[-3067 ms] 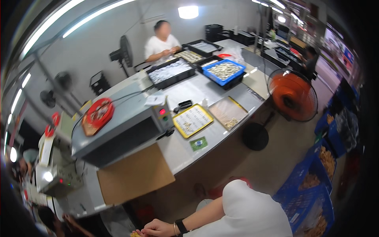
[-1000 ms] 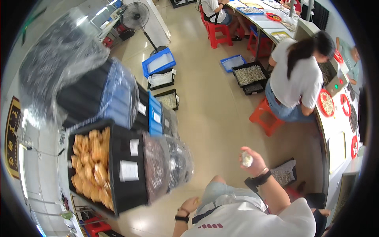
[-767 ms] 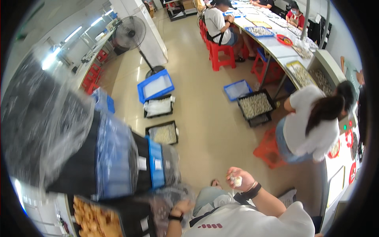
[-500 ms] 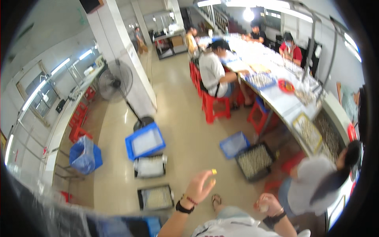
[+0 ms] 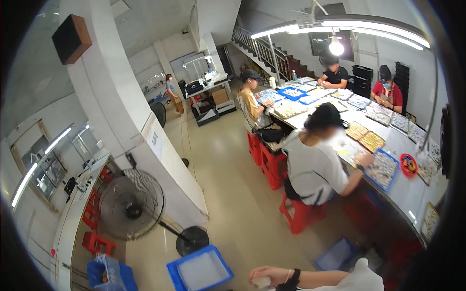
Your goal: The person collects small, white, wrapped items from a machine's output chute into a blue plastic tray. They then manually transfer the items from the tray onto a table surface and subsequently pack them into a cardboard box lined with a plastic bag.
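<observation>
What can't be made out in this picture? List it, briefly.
Head view:
- Small pale thing in the right hand: half cut off by the lower edge, so its kind is unclear.
- Left hand: outside the picture.
- Pieces in the blue tray on the long table: too small to identify.
- Contents of the blue bin: blurred near the fisheye rim, under clear plastic.

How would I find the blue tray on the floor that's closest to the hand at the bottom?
Start at the big white pillar and the standing fan beside it. Just right of the fan's round black base a blue tray lies flat on the floor, left of the hand that holds something small and pale. Unlike the darker blue bin to the hand's right, it has a pale whitish inside.
</observation>
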`<state>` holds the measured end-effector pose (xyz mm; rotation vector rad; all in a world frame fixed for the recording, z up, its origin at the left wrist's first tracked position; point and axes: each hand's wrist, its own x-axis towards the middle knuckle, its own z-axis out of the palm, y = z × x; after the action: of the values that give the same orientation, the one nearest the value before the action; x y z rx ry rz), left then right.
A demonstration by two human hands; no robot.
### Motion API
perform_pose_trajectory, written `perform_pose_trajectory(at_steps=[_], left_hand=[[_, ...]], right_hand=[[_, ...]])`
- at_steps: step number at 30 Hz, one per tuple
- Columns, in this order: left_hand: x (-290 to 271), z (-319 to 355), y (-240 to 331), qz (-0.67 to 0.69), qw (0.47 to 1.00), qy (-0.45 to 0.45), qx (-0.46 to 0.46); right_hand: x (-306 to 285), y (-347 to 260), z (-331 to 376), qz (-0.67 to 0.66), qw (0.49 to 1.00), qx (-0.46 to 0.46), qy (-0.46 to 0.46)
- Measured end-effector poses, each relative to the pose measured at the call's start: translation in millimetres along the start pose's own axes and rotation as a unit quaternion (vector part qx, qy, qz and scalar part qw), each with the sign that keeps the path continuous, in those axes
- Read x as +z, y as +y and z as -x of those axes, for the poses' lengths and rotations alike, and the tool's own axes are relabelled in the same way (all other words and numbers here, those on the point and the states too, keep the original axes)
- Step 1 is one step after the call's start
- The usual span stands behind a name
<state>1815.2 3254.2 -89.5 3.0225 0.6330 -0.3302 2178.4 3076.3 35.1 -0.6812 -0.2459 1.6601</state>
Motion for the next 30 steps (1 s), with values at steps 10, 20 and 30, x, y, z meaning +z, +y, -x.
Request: perform_pose_trajectory(at_steps=[10, 20, 30], left_hand=[[-294, -658, -16, 0.397, 0.904, 0.107, 0.114], [-289, -1026, -277, 0.242, 0.943, -0.187, -0.128], [-504, -1609, -407, 0.456, 0.864, 0.137, 0.162]], right_hand=[[-200, -400, -225, 0.032, 0.955, -0.197, 0.220], [-198, -825, -640, 0.207, 0.973, -0.101, -0.009], [-468, -1173, -836, -0.099, 0.868, -0.361, 0.328]])
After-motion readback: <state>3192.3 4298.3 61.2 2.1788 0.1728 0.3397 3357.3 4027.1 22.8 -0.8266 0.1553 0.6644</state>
